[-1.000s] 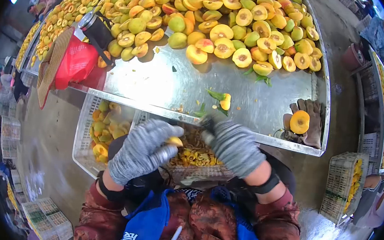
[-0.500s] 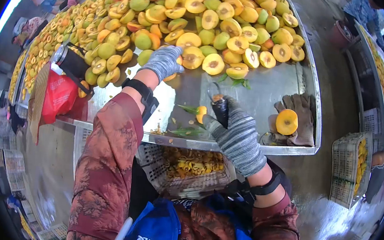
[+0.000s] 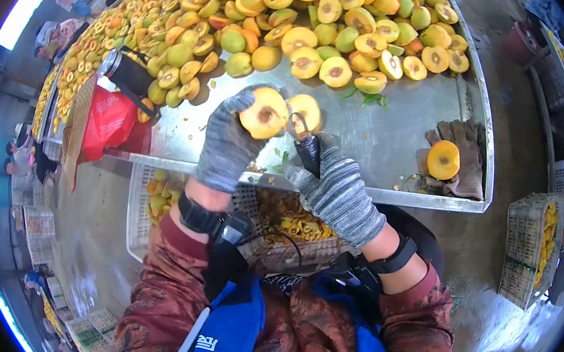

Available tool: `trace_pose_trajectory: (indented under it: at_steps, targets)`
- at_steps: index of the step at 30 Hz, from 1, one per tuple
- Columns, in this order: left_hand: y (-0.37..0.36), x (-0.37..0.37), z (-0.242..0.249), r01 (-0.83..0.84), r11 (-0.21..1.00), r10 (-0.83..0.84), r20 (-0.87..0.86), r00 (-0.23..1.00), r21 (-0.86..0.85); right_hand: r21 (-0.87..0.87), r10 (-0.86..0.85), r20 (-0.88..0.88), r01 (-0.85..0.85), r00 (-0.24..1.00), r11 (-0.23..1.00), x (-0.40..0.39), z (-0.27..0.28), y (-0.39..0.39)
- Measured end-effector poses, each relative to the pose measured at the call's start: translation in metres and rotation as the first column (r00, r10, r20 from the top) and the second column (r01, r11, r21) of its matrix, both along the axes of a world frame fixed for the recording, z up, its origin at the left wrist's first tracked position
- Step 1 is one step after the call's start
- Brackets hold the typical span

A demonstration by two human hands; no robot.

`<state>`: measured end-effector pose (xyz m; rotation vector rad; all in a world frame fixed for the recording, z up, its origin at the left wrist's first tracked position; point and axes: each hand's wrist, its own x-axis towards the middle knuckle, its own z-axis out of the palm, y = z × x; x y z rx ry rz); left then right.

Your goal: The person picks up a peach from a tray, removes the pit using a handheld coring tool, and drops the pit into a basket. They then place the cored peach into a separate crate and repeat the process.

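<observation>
My left hand [image 3: 225,145], in a grey knit glove, grips a yellow peach half [image 3: 265,112], its cut face and brown hollow turned up. Just right of it is another peach half [image 3: 307,107], partly behind the wire loop of a coring tool. That coring tool [image 3: 308,153] has a black-wrapped handle, and my gloved right hand [image 3: 345,194] is closed around it. The loop points away from me, close to both cut faces. Both hands are over the near edge of the metal table [image 3: 408,130].
Halved peaches [image 3: 288,41] are heaped across the table's far side. At right lie brown gloves [image 3: 467,156] with a peach half [image 3: 444,160] on top. A red bag [image 3: 107,122] and black cylinder [image 3: 132,75] sit left. Below are crates [image 3: 139,213] of peaches and scraps.
My left hand has come back from the heap towards me and now holds a peach half beside the tool. My right hand still grips the coring tool, its loop now at the fruit.
</observation>
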<state>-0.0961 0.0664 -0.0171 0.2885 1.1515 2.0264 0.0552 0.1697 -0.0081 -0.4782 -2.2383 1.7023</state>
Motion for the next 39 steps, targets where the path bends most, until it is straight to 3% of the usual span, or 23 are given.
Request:
trace_pose_trajectory:
  at_steps: [1, 3, 5, 12, 14, 15, 17, 18, 19, 20, 24, 27, 29, 30, 31, 32, 33, 34, 35, 36, 37, 38, 39]
  targets:
    - [-0.006, 0.009, 0.0, -0.021, 0.997, 0.007, 0.19, 0.982, 0.072, 0.056, 0.002, -0.055, 0.001, 0.998, 0.998, 0.0, -0.001, -0.006]
    - [-0.011, 0.028, 0.006, -0.053, 0.99, 0.017, 0.268, 0.963, 0.127, 0.129, 0.037, -0.031, -0.032, 0.999, 0.991, -0.001, -0.006, -0.014]
    - [-0.015, 0.039, 0.002, -0.1, 0.992, 0.088, 0.156, 0.984, 0.074, 0.188, 0.069, 0.128, -0.092, 0.989, 0.978, 0.0, -0.007, -0.019]
    - [-0.02, 0.058, -0.004, -0.183, 0.983, 0.182, 0.036, 0.983, 0.027, 0.179, 0.131, 0.123, -0.152, 0.984, 0.972, 0.006, -0.012, -0.026]
    - [-0.019, 0.065, 0.0, -0.218, 0.958, 0.124, -0.417, 0.9, -0.186, 0.174, 0.146, 0.125, -0.167, 0.981, 0.971, 0.007, -0.02, -0.027]
    - [-0.018, 0.066, 0.001, -0.213, 0.958, 0.117, -0.416, 0.902, -0.192, 0.173, 0.164, 0.126, -0.184, 0.978, 0.968, 0.007, -0.022, -0.028]
    - [-0.018, 0.07, 0.001, -0.199, 0.977, 0.195, 0.056, 0.979, 0.08, 0.162, 0.171, 0.107, -0.186, 0.98, 0.969, 0.009, -0.018, -0.028]
    - [-0.019, 0.07, 0.0, -0.194, 0.978, 0.19, 0.058, 0.98, 0.071, 0.16, 0.181, 0.085, -0.193, 0.98, 0.968, 0.01, -0.018, -0.028]
    - [-0.022, 0.07, 0.0, -0.201, 0.967, 0.121, -0.412, 0.903, -0.157, 0.153, 0.177, 0.086, -0.189, 0.98, 0.97, 0.011, -0.02, -0.029]
    - [-0.024, 0.07, -0.001, -0.3, 0.889, -0.08, -0.764, 0.641, -0.345, 0.125, 0.18, 0.038, -0.184, 0.983, 0.975, 0.011, -0.023, -0.03]
    - [-0.025, 0.082, 0.011, -0.332, 0.902, 0.036, -0.717, 0.696, -0.277, 0.115, 0.227, -0.013, -0.224, 0.974, 0.968, 0.011, -0.028, -0.031]
    - [-0.025, 0.082, 0.015, -0.276, 0.955, 0.149, -0.635, 0.758, -0.106, 0.116, 0.234, 0.037, -0.236, 0.972, 0.965, 0.009, -0.026, -0.029]
    - [-0.027, 0.072, 0.015, -0.19, 0.981, 0.192, -0.117, 0.974, 0.034, 0.128, 0.246, 0.057, -0.252, 0.967, 0.959, 0.006, -0.022, -0.029]
    - [-0.026, 0.068, 0.017, -0.233, 0.963, 0.125, -0.543, 0.831, -0.136, 0.048, 0.24, 0.051, -0.243, 0.969, 0.969, 0.006, -0.019, -0.029]
    - [-0.025, 0.065, 0.016, -0.24, 0.963, 0.134, -0.546, 0.827, -0.126, -0.033, 0.234, 0.045, -0.233, 0.971, 0.972, 0.006, -0.017, -0.03]
    - [-0.025, 0.061, 0.014, -0.309, 0.951, 0.276, -0.387, 0.88, -0.024, -0.132, 0.148, -0.089, -0.159, 0.985, 0.978, 0.008, -0.013, -0.031]
    - [-0.025, 0.058, 0.014, -0.389, 0.919, 0.394, -0.204, 0.896, 0.064, -0.127, 0.156, -0.093, -0.167, 0.983, 0.978, 0.008, -0.007, -0.032]
    - [-0.025, 0.055, 0.015, -0.499, 0.858, 0.189, -0.827, 0.529, -0.123, -0.248, 0.154, -0.113, -0.178, 0.982, 0.952, 0.008, -0.002, -0.031]
    - [-0.025, 0.058, 0.017, -0.497, 0.859, 0.191, -0.827, 0.528, -0.12, -0.365, 0.147, -0.13, -0.185, 0.981, 0.913, 0.007, 0.001, -0.031]
    - [-0.025, 0.066, 0.018, -0.455, 0.88, 0.166, -0.811, 0.562, -0.135, -0.579, 0.176, -0.189, -0.255, 0.966, 0.775, 0.006, -0.003, -0.032]
    - [-0.021, 0.074, 0.02, -0.41, 0.899, 0.139, -0.79, 0.597, -0.151, -0.576, 0.172, -0.184, -0.248, 0.968, 0.779, 0.007, -0.001, -0.029]
    - [-0.01, 0.081, 0.035, -0.309, 0.949, 0.228, -0.545, 0.807, -0.062, -0.689, 0.191, -0.175, -0.258, 0.966, 0.677, 0.007, 0.003, -0.024]
    - [-0.007, 0.09, 0.039, -0.312, 0.942, 0.198, -0.54, 0.818, -0.126, -0.787, 0.207, -0.171, -0.26, 0.963, 0.56, 0.007, 0.005, -0.019]
